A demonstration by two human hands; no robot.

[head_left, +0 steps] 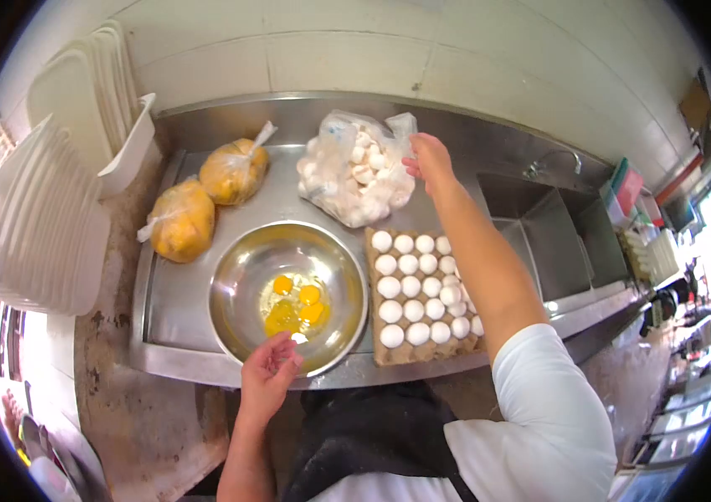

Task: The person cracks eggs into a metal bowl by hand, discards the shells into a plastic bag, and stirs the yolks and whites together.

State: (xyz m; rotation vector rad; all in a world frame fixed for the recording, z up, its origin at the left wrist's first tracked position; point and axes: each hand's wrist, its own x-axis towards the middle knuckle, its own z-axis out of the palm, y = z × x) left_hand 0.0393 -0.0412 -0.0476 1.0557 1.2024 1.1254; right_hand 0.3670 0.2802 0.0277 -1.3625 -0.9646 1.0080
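My right hand (429, 161) reaches to the right edge of a clear plastic bag (322, 188) filled with white eggshells (364, 171). Its fingers are bent and slightly apart against the bag, with nothing seen in them. Over the near rim of a large steel bowl (234, 259) hovers my left hand (270, 368), palm up, fingers loosely curled and apart, holding nothing visible. Several cracked eggs lie in the bowl, with whole yolks (309, 294) and clear whites. Right of the bowl, a cardboard egg tray (380, 356) carries rows of white eggs (410, 286); my right forearm covers part of it.
Two tied plastic bags of yellow-orange contents (181, 222) sit at the back left of the steel counter (179, 293). Stacked white plastic containers (37, 217) stand at the left. A double sink (573, 238) with a tap (556, 159) lies to the right.
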